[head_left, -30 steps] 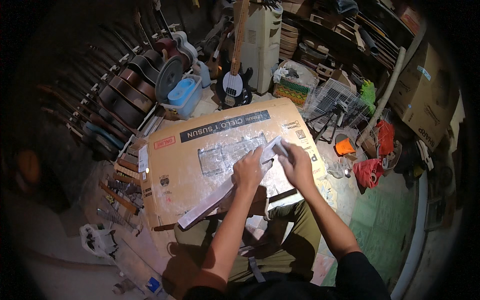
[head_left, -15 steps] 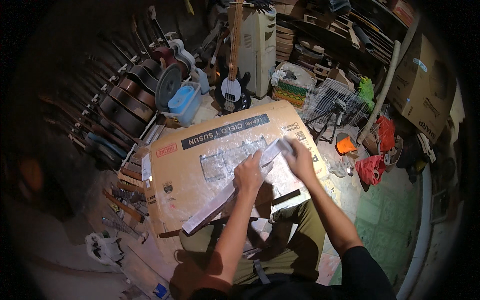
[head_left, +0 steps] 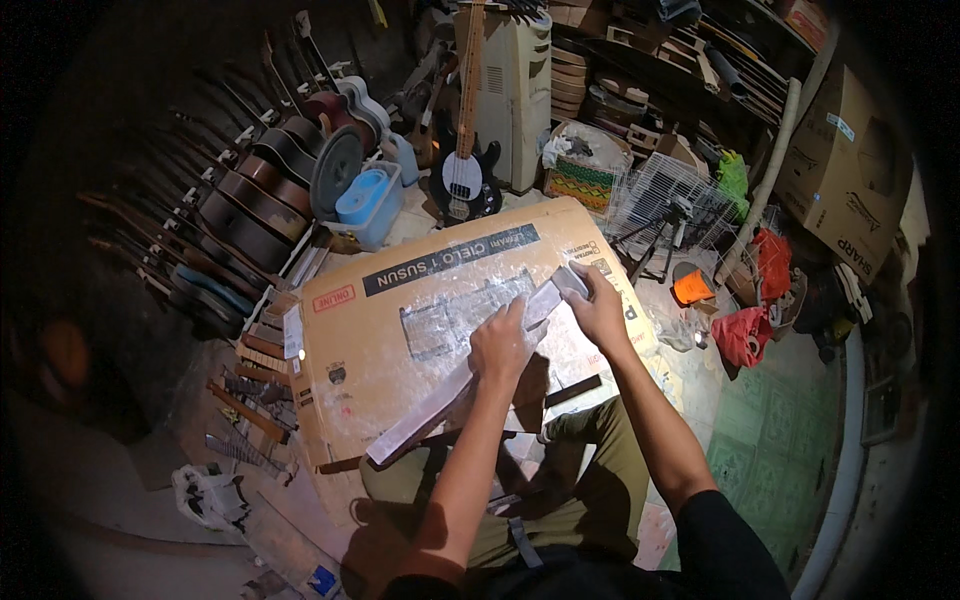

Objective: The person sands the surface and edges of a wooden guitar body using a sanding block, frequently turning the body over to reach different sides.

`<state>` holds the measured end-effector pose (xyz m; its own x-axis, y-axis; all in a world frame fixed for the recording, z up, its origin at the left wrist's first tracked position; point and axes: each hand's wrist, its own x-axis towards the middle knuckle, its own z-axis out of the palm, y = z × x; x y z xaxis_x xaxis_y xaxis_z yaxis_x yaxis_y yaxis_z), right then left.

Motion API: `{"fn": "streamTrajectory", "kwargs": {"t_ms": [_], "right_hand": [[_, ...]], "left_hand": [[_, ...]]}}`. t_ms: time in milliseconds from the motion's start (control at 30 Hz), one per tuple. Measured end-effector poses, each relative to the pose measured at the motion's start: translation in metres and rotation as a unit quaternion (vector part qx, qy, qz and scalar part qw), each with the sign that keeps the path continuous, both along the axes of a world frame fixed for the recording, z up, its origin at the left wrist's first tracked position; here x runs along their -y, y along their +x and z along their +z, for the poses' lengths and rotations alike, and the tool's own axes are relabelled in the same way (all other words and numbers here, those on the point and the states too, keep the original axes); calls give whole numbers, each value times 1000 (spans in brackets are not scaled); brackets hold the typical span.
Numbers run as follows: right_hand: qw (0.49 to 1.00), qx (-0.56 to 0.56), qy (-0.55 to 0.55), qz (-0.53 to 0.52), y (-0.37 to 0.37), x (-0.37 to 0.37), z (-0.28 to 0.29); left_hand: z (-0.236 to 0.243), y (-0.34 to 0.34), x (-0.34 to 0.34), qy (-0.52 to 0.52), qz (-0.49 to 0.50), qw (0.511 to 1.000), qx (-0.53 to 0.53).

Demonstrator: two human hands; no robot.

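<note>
My left hand grips a long, pale, dusty strip that lies diagonally above a large cardboard panel on and before my knees. My right hand is closed on a small grey piece at the strip's upper right end; whether this is a folded sheet or a block, I cannot tell. White dust is smeared over the middle of the cardboard, around both hands. The strip's middle is partly hidden by my left hand.
Guitars stand racked at the left, a black bass behind the panel. Around them are plastic tubs, a wire cage, shelved wood pieces, red bags, an orange container, a large box and scattered wood.
My right hand has shifted back and forth slightly at the strip's end and is now a little higher. My left hand stays on the strip. The view has shifted slightly.
</note>
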<state>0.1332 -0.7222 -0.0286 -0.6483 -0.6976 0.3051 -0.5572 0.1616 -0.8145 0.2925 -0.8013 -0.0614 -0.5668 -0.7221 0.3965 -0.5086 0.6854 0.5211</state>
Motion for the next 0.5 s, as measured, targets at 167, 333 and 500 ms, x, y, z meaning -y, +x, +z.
{"fn": "streamTrajectory", "kwargs": {"t_ms": [167, 333, 500], "right_hand": [[970, -242, 16, 32, 61, -21, 9], [988, -148, 36, -9, 38, -6, 10], [989, -147, 20, 0, 45, -10, 9]], "left_hand": [[-7, 5, 5, 1, 12, 1000, 0], [-10, -1, -1, -8, 0, 1000, -28], [-11, -3, 1, -7, 2, 1000, -17]]}}
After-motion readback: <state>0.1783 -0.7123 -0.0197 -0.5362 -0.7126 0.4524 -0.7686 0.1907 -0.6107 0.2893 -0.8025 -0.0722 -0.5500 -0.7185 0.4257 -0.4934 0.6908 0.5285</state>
